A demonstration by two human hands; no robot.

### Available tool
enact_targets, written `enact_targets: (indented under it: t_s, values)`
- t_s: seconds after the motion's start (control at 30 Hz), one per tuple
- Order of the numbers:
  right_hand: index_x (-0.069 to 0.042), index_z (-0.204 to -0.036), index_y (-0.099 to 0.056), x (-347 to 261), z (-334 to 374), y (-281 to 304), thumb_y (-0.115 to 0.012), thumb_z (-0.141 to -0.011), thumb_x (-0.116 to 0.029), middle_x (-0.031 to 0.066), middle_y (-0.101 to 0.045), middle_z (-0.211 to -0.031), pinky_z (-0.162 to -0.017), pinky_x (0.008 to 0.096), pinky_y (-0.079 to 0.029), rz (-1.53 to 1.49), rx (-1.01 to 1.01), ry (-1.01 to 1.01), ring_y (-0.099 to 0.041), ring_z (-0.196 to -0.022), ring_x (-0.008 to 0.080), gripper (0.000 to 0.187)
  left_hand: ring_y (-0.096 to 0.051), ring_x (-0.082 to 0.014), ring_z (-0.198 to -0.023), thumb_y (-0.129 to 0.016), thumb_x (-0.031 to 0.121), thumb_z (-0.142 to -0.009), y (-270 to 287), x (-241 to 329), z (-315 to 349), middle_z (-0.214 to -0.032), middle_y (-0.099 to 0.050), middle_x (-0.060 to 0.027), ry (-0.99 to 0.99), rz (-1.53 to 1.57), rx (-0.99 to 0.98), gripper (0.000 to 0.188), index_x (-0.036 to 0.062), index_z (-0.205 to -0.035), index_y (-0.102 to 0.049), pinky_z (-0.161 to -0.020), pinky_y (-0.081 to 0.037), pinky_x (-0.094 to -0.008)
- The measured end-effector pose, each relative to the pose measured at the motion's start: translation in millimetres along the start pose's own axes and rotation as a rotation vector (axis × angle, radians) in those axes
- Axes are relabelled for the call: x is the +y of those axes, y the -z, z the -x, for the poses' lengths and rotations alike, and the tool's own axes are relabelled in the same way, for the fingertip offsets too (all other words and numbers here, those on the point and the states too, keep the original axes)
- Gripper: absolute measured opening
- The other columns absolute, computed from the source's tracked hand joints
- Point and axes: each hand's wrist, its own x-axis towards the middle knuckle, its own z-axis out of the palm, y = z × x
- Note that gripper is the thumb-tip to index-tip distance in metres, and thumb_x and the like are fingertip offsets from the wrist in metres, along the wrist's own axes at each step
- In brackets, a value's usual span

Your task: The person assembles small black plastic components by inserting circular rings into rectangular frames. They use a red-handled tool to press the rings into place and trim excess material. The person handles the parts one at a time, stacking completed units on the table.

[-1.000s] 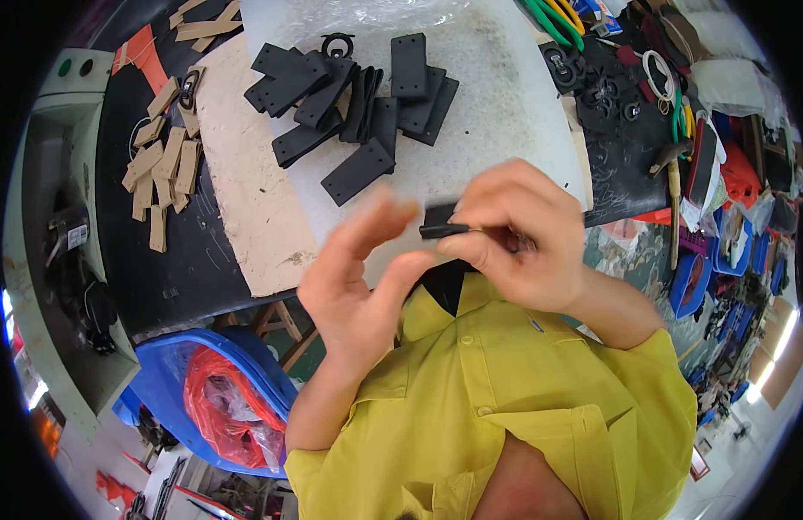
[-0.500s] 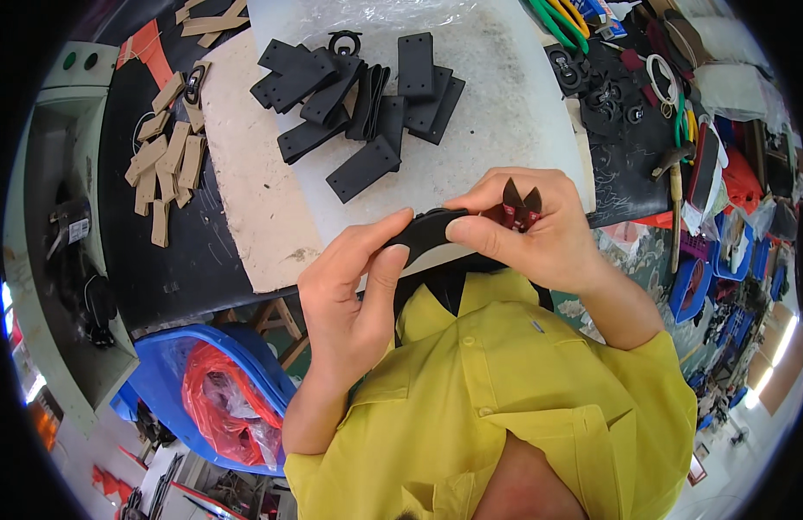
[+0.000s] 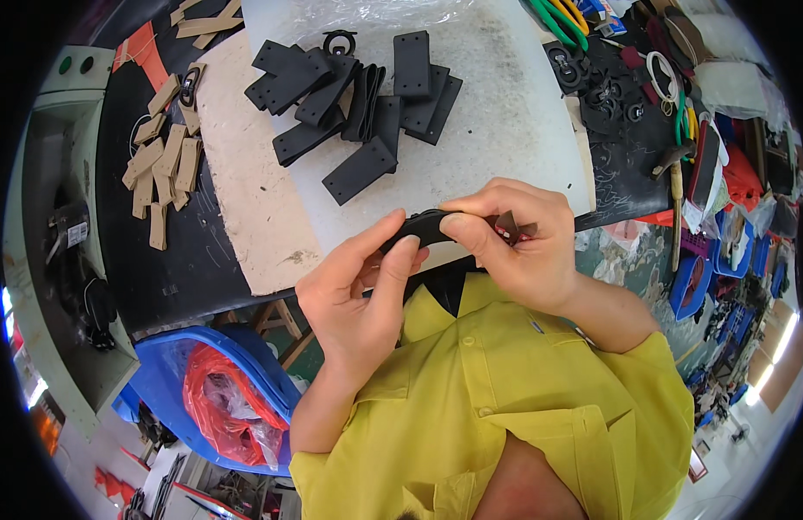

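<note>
Across the surface (image 3: 193,282), black strips (image 3: 358,171) sit handy; left hand (image 3: 354,295) and right hand (image 3: 540,251) pinch a bowed piece (image 3: 425,228) between closed fingers (image 3: 394,269), seemingly for steadiness, pointed tool (image 3: 506,225) tucked clear.

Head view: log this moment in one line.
left hand: pinching black piece; right hand: pinching same piece, holding nippers; black straps: piled on white sheet; tan straps: on table, left
</note>
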Motion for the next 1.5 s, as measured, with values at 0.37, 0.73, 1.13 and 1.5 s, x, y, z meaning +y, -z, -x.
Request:
enact_targets:
  t_s: [0.37,0.73,1.13,1.5]
  values:
    - [0.002,-0.083,-0.062,-2.1,-5.8,-2.5,-0.065,-0.080,-0.006,0.0082,-0.056,-0.065,-0.049,0.0256,-0.038,-0.124,-0.025,-0.199,-0.048,-0.053,0.0115,0.008,-0.064,-0.0132,-0.079,-0.064,-0.006,-0.079,-17.9,-4.1,-0.2,-0.092,-0.065,-0.0162,0.047,0.199,0.070,0.021,-0.0083,-0.099,-0.059,-0.067,-0.053,-0.0214]
    - [-0.001,-0.094,-0.063,-15.1,-29.1,26.8,-0.068,-0.077,-0.008,0.0113,-0.061,-0.077,-0.052,0.0304,-0.043,0.137,-0.281,-0.022,-0.052,-0.058,0.0208,0.019,-0.066,-0.0171,-0.067,-0.064,-0.003,-0.079,13.1,12.1,-26.1,-0.078,-0.066,-0.0133,0.447,0.222,-0.355,0.016,-0.0077,-0.095,-0.061,-0.062,-0.054,-0.0265]
    - [-0.006,-0.090,-0.067,-5.6,-22.5,29.0,-0.068,-0.067,-0.004,0.0028,-0.057,-0.072,-0.046,0.0282,-0.045,0.489,-0.157,0.638,-0.056,-0.058,0.0181,0.023,-0.066,-0.0176,-0.063,-0.061,0.003,-0.083,18.2,14.3,-27.2,-0.076,-0.065,-0.0149,0.482,0.329,-0.293,0.010,-0.0061,-0.088,-0.061,-0.056,-0.057,-0.0276]
    - [-0.005,-0.079,-0.066,-17.8,-34.5,42.8,-0.066,-0.069,-0.006,0.0065,-0.056,-0.070,-0.048,0.0323,-0.043,0.488,-0.483,0.436,-0.055,-0.057,0.0223,0.011,-0.062,-0.0126,-0.059,-0.066,0.002,-0.079,20.2,15.8,-22.8,-0.070,-0.064,-0.0095,0.332,-0.045,-0.382,0.013,-0.0080,-0.086,-0.062,-0.054,-0.050,-0.0223]
